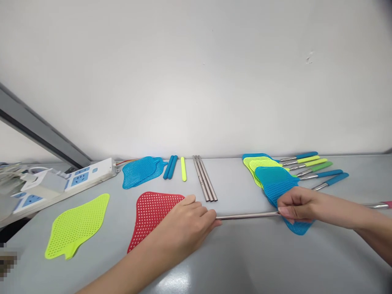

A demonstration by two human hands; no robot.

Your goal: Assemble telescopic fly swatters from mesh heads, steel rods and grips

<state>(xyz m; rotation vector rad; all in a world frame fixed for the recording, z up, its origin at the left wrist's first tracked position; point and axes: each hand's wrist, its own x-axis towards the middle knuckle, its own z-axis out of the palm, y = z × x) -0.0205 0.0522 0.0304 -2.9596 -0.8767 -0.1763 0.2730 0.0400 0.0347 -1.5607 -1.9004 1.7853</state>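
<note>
1. The right hand [295,206], at centre right of the frame, is closed in a pinch around a long steel rod [248,215], which runs under the wrist to a pink grip [386,204] at the far right edge.
2. The left hand [183,228], at lower centre, has its fingers at the rod's bare end. I cannot tell whether it is gripping the rod or only touching it.
3. A blue mesh fly swatter head [297,226] lies just under the right hand, with a stack of blue and lime mesh heads [271,173] behind it.
4. Six rods with blue, lime or green grips [315,168] are fanned out along the back right of the counter [245,261] (their tips are hidden by the stack, so any joins cannot be seen).
5. Separate pieces remain on the left and centre: a red mesh head [150,216] partly under the left forearm, a lime mesh head [76,226], a blue mesh head [141,171], two blue grips [170,167], one lime grip [183,169] and a small bundle of bare steel rods [204,178].
6. A white power strip [88,175] sits at the left of the frame.
</note>
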